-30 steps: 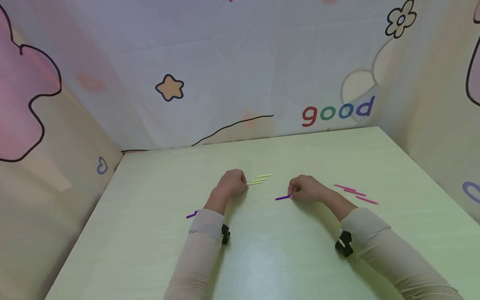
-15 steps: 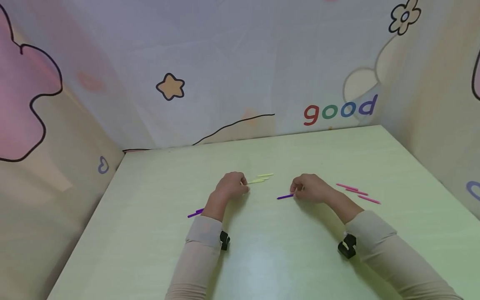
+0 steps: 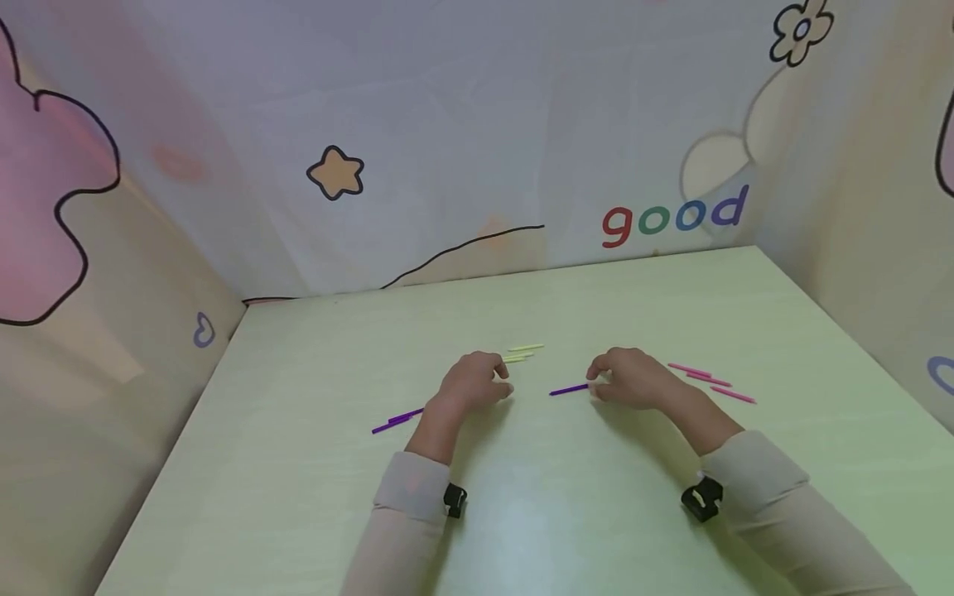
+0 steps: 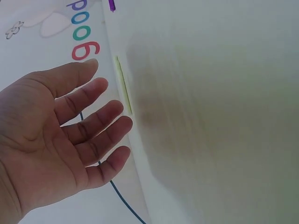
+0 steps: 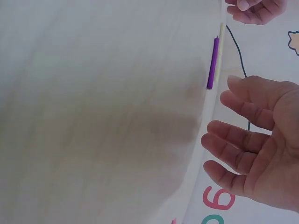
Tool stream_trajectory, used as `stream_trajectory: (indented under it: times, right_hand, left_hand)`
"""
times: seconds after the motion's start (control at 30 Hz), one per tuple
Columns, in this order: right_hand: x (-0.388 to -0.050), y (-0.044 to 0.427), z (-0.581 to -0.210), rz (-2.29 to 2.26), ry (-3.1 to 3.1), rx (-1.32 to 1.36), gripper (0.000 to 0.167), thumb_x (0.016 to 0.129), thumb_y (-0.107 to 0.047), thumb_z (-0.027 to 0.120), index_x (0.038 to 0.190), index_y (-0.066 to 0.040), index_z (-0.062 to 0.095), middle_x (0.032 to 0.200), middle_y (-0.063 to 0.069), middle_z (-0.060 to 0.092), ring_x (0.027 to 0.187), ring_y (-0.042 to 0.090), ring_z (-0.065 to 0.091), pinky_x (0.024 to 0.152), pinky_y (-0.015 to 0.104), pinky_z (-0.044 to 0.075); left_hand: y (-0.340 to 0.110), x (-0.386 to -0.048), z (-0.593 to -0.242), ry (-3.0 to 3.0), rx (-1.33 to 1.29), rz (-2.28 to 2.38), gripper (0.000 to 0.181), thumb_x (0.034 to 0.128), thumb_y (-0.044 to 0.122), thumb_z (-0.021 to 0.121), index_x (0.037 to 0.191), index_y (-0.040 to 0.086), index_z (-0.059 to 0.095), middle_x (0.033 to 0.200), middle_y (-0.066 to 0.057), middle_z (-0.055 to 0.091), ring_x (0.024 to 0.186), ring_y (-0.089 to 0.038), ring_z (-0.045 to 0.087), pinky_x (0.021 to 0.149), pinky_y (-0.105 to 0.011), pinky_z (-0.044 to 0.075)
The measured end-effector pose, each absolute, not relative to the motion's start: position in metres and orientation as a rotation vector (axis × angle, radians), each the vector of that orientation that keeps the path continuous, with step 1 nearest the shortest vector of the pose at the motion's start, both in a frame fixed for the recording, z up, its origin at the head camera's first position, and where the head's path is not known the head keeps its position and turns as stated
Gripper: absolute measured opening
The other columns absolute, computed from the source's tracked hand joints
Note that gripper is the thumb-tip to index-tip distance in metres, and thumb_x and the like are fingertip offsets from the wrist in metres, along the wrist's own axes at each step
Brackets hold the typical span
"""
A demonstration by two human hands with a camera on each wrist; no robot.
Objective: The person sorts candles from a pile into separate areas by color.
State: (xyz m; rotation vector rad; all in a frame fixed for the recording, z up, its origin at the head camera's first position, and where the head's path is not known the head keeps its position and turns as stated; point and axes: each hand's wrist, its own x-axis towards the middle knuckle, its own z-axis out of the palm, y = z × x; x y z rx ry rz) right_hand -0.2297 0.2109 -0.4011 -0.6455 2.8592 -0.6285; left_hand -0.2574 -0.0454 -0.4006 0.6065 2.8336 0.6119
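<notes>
My left hand (image 3: pixel 471 382) hovers over the middle of the table, its fingers loosely bent with nothing between them. Just beyond its fingertips lie several thin yellow sticks (image 3: pixel 526 348). My right hand (image 3: pixel 632 379) holds nothing either; thumb and fingers are parted beside the right end of a thin purple stick (image 3: pixel 568 390). In the right wrist view that purple stick (image 5: pixel 213 64) lies on the table, apart from the fingers, and has a narrow tip at one end. More purple sticks (image 3: pixel 393 422) lie left of my left wrist, partly hidden by it.
Several pink sticks (image 3: pixel 721 395) lie to the right of my right hand. The pale wooden table (image 3: pixel 551 513) meets a printed cloth backdrop (image 3: pixel 447 165) at the back and sides. A dark strap device (image 3: pixel 702 498) sits on my right wrist.
My left hand has let go of a yellow stick and drawn back toward me and right. My right hand has released the purple stick and moved slightly right, its fingers spreading.
</notes>
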Motion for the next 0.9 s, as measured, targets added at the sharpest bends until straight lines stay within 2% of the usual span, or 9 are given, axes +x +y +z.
stream_trajectory:
  times: [0.23, 0.63, 0.9]
  right_hand:
    - [-0.230, 0.219, -0.400, -0.606, 2.859, -0.624, 0.021, 0.083, -0.013, 0.066, 0.100, -0.002, 0.067, 0.099, 0.010, 0.065, 0.097, 0.033, 0.057, 0.081, 0.046, 0.044]
    - [-0.229, 0.238, -0.406, -0.576, 2.907, -0.666, 0.022, 0.080, -0.012, 0.067, 0.098, 0.000, 0.067, 0.093, 0.008, 0.065, 0.085, 0.026, 0.057, 0.073, 0.041, 0.044]
    - [-0.227, 0.244, -0.405, -0.575, 2.924, -0.612, 0.024, 0.080, -0.015, 0.068, 0.099, 0.000, 0.067, 0.094, 0.008, 0.064, 0.085, 0.026, 0.056, 0.074, 0.041, 0.044]
  left_hand:
    - [-0.032, -0.255, -0.404, 2.841, 0.664, 0.569, 0.021, 0.0822, 0.026, 0.068, 0.099, 0.013, 0.067, 0.101, 0.000, 0.064, 0.083, -0.015, 0.055, 0.064, -0.032, 0.045]
    - [-0.014, -0.253, -0.405, 2.843, 0.732, 0.512, 0.019, 0.0814, 0.030, 0.068, 0.097, 0.019, 0.068, 0.099, 0.004, 0.064, 0.086, -0.014, 0.056, 0.072, -0.040, 0.042]
    - [-0.001, -0.255, -0.409, 2.863, 0.731, 0.446, 0.015, 0.0782, 0.028, 0.070, 0.092, 0.022, 0.069, 0.096, 0.007, 0.064, 0.083, -0.014, 0.056, 0.068, -0.036, 0.044]
